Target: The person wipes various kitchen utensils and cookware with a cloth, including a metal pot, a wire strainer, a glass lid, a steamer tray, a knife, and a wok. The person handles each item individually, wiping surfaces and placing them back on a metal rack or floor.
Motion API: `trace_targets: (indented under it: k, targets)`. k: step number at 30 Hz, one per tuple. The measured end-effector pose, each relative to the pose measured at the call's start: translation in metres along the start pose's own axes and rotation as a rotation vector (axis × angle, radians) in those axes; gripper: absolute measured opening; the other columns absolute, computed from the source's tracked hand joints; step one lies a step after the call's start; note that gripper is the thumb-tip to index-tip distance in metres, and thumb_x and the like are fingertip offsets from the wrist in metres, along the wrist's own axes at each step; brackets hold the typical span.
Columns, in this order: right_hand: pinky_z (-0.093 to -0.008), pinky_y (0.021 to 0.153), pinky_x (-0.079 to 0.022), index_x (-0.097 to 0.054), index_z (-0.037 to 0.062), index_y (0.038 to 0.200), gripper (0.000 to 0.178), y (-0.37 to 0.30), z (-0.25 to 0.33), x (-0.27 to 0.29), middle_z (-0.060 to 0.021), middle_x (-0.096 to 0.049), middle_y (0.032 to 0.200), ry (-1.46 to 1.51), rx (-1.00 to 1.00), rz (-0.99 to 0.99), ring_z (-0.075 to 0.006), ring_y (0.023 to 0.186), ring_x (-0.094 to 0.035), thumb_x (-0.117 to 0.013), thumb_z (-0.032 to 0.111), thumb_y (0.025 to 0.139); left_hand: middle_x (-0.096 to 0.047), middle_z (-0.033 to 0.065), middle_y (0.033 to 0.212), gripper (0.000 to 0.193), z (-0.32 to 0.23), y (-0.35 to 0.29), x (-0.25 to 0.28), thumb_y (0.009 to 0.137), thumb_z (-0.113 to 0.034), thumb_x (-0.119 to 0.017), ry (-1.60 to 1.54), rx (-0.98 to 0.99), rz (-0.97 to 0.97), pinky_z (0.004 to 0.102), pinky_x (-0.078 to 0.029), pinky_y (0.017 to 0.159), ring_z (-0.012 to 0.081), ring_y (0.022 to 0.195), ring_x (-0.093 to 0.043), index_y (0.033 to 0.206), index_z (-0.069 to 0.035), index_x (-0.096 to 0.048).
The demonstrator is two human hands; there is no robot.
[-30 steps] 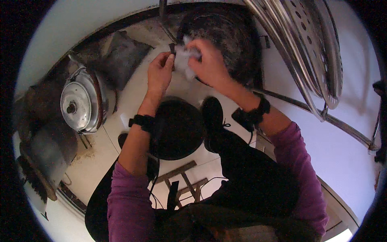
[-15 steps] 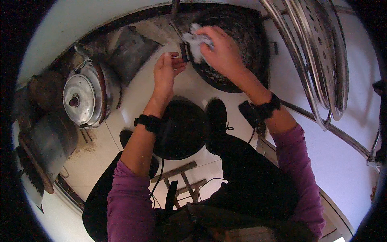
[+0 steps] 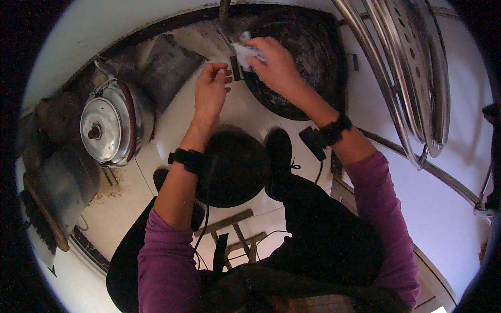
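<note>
A crumpled white tissue or cloth [image 3: 243,54] is pinched in my right hand [image 3: 275,63], at the left rim of a large round blackened pan [image 3: 284,106] on the floor. A short dark handle-like piece [image 3: 236,68] juts out at that rim, just left of the cloth. My left hand [image 3: 210,89] is raised close beside this piece, apart from it. Its fingers are loosely bent and spread a little, with nothing visible in them. My right fingertips are partly hidden behind the hand and cloth.
A metal kettle [image 3: 107,122] stands at the left, near a dark dustpan-like sheet [image 3: 175,65] and a grey bucket-like container [image 3: 73,182]. A round black object [image 3: 235,169] lies between my shoes. A folded metal chair [image 3: 412,68] leans at the right. Cables hang from my wrist bands.
My left hand has drawn back slightly left from the dark handle-like piece, its fingers curling. My right hand has shifted a little left along the rim with the cloth.
</note>
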State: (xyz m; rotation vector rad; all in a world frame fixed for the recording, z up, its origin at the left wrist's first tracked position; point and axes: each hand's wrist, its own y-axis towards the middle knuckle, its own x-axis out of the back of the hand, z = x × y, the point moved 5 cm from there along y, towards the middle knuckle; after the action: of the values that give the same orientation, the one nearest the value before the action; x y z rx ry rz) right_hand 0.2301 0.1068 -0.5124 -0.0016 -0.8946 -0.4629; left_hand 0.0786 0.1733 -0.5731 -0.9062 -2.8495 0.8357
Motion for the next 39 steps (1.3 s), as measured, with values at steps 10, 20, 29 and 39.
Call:
trace_targets:
  k: [10,20,29,39]
  targets:
    - [-0.0454,0.098,-0.045,-0.062,0.0111,0.120,0.040,-0.039,-0.044,0.050,-0.0206,-0.056,0.125,-0.282,-0.425,0.544,-0.0366,0.116,-0.054,-0.065,0.021,0.081,-0.064,0.0050,0.104,0.018,-0.021,0.002,0.010,0.096,-0.009,-0.051,0.041,-0.078,-0.039,0.0303,-0.051,0.077,0.0155,0.091,-0.064,0.110,-0.005,-0.061]
    - [-0.0428,0.084,-0.051,-0.062,0.0148,0.120,0.031,-0.030,-0.180,0.179,-0.0161,-0.062,0.108,-0.857,-0.548,0.086,-0.0327,0.099,-0.062,-0.058,0.018,0.089,-0.065,0.0036,0.101,0.014,-0.031,0.001,0.017,0.095,-0.011,-0.056,0.032,-0.106,-0.077,0.0292,-0.050,0.076,0.0138,0.090,-0.064,0.106,-0.005,-0.063]
    - [-0.0502,0.084,-0.049,-0.057,0.0117,0.125,0.033,-0.082,-0.189,0.147,-0.0175,-0.062,0.113,-1.135,-0.132,-0.096,-0.0339,0.107,-0.059,-0.054,0.016,0.092,-0.065,0.0017,0.097,0.011,-0.014,-0.002,0.003,0.094,-0.009,-0.058,0.032,-0.083,0.006,0.0275,-0.049,0.073,0.0125,0.087,-0.063,0.103,-0.006,-0.063]
    - [-0.0446,0.081,-0.051,-0.057,0.0096,0.121,0.036,-0.057,-0.167,0.137,-0.0128,-0.060,0.116,-1.294,-0.177,0.050,-0.0317,0.104,-0.058,-0.057,0.009,0.085,-0.066,0.0031,0.096,0.011,-0.043,-0.003,0.009,0.094,-0.010,-0.056,0.060,-0.145,-0.025,0.0265,-0.048,0.074,0.0121,0.086,-0.063,0.102,-0.005,-0.063]
